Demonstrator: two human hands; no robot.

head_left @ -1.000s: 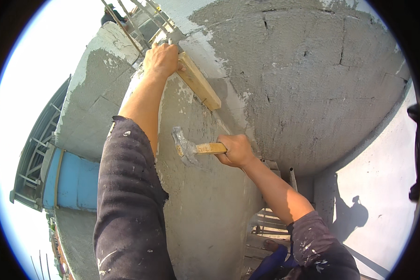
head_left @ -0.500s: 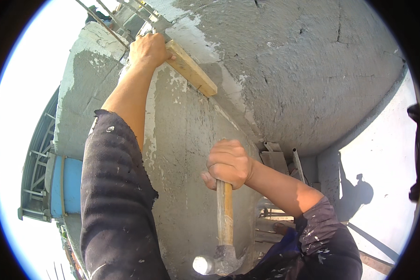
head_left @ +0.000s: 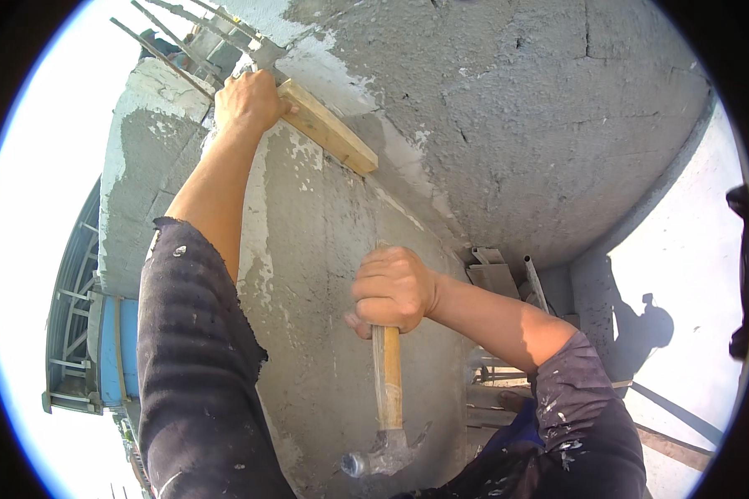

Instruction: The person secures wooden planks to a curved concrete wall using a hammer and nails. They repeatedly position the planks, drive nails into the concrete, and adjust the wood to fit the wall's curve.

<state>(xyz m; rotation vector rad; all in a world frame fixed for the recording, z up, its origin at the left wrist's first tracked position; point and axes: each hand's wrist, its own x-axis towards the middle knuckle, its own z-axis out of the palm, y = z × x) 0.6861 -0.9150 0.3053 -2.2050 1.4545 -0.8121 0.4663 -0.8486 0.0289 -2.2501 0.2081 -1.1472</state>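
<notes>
My right hand [head_left: 394,287] is wrapped around the wooden handle of a claw hammer [head_left: 389,378], near the handle's end. The hammer hangs head down, its round face toward the left and its claw toward the right. Up ahead, my left hand [head_left: 248,101] is closed at the near-left end of a short wooden block [head_left: 329,129], with the thumb against it; the other fingertips are hidden. The block lies slantwise along the seam where a plastered concrete surface [head_left: 316,249] meets a rougher grey wall [head_left: 508,125].
Thin rods [head_left: 166,54] stick out at the upper left, by my left hand. Boards and a pipe [head_left: 535,283] stand in the corner right of my right hand. A white wall [head_left: 682,241] carrying a shadow is at the far right. A blue panel [head_left: 118,345] shows at the left.
The whole view has shifted slightly. My right hand and the hammer have moved a little left, with the hammer head slightly higher. My left hand stays at the wooden block.
</notes>
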